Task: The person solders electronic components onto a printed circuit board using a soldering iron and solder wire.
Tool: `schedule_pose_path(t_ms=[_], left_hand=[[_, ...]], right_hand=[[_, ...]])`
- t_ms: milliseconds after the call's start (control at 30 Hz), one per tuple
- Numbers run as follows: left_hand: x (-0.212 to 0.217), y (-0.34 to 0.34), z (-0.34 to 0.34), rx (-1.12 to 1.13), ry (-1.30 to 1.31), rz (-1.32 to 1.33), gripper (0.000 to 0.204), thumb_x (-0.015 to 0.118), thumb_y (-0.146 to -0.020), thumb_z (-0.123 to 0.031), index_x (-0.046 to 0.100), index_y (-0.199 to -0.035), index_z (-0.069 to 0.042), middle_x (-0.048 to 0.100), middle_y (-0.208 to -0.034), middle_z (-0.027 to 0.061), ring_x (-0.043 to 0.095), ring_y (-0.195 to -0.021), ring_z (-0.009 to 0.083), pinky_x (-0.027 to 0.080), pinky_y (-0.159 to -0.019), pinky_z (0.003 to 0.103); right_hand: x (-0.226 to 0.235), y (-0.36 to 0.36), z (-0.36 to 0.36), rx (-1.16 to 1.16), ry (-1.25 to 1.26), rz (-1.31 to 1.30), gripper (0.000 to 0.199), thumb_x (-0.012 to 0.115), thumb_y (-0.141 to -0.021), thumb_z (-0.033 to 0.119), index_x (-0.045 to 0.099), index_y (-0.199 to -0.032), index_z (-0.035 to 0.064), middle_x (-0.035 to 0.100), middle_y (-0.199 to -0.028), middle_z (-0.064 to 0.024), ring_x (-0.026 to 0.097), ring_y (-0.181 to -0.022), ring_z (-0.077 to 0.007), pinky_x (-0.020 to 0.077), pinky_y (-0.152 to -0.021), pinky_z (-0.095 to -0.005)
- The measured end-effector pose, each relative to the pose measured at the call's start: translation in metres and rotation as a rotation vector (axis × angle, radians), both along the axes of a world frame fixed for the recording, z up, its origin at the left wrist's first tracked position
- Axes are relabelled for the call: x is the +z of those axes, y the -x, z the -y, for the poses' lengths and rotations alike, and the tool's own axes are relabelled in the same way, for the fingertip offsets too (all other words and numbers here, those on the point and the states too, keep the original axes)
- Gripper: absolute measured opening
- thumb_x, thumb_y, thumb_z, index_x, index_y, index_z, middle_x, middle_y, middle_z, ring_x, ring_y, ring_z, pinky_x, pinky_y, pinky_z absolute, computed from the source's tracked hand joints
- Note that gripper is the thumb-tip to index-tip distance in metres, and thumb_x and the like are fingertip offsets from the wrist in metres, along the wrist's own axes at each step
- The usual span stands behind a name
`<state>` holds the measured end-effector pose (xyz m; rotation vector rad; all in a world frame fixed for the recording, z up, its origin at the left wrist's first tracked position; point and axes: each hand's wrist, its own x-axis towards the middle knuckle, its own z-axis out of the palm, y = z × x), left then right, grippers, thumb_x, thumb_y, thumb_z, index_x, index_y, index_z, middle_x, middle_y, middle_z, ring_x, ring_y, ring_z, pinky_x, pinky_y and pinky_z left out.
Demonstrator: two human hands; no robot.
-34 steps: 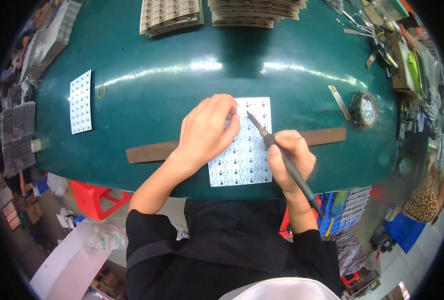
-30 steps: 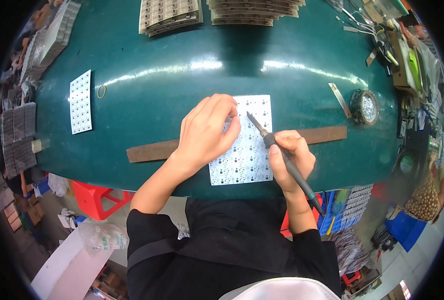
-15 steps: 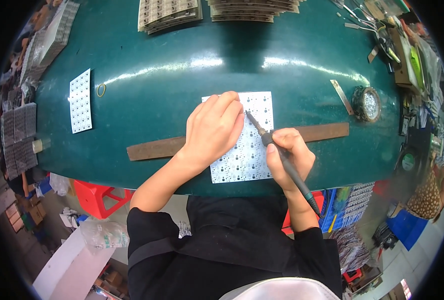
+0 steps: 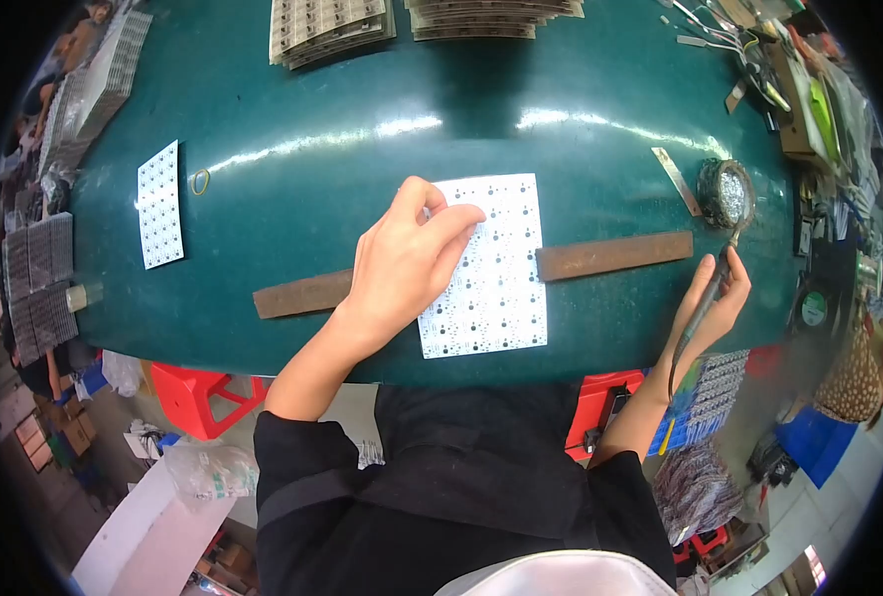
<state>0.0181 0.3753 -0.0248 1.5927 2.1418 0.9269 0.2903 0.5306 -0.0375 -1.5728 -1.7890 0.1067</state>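
Observation:
A white printed circuit board sheet [image 4: 506, 298] with rows of dark pads lies on the green tabletop in front of me. My left hand [image 4: 397, 263] hovers over its upper left part, fingers curled and thumb toward the index finger; whatever they hold, if anything, is too small to make out. Off to the right, my right hand [image 4: 715, 303] grips a soldering iron [image 4: 695, 323] by its dark handle. Its tip reaches the near edge of a round, dark-rimmed tin [image 4: 727, 194] with shiny silvery contents; whether they touch I cannot tell.
Brown bar sections [image 4: 615, 255] show on both sides of the sheet. A metal strip [image 4: 676, 181] lies beside the tin. Far left are a smaller board [image 4: 160, 204] and a rubber band [image 4: 200, 182]. Stacked boards [image 4: 332, 25] stand at the back; tools and wires [image 4: 749, 60] crowd the right.
My right hand has carried the soldering iron from the sheet rightward to the tin. My left hand has shifted slightly left, its thumb and index finger now more visible.

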Motion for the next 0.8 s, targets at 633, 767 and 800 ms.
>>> schedule_pose_path(t_ms=[633,767,800], left_hand=[[-0.012,-0.007,-0.003,-0.023,-0.095,-0.014,0.011,0.067,-0.082,-0.006,0.059,-0.089,-0.006,0.053,-0.086,0.0089,0.060,-0.071,0.0282,0.050,-0.061,0.039],[-0.014,-0.007,-0.003,-0.050,-0.084,-0.023,0.010,0.068,-0.082,-0.006,0.059,-0.087,-0.006,0.053,-0.085,0.0079,0.060,-0.071,0.0279,0.049,-0.062,0.039],[-0.014,-0.007,-0.003,-0.050,-0.083,-0.028,0.010,0.068,-0.082,-0.006,0.059,-0.087,-0.006,0.053,-0.085,0.0079,0.060,-0.071,0.0279,0.049,-0.062,0.039]], right_hand=[[-0.012,0.079,0.085,0.840,0.267,-0.602,0.018,0.070,-0.072,-0.002,0.058,-0.086,-0.0031,0.063,-0.079,-0.0151,0.054,-0.058,-0.0151,0.0415,-0.049,-0.0249],[-0.013,0.079,0.086,0.844,0.269,-0.604,0.018,0.070,-0.072,-0.002,0.058,-0.085,-0.0032,0.063,-0.078,-0.0152,0.055,-0.057,-0.0154,0.0414,-0.048,-0.0250],[-0.012,0.079,0.086,0.845,0.255,-0.597,0.018,0.070,-0.072,-0.002,0.058,-0.085,-0.0033,0.063,-0.077,-0.0152,0.055,-0.057,-0.0159,0.0415,-0.048,-0.0251]])
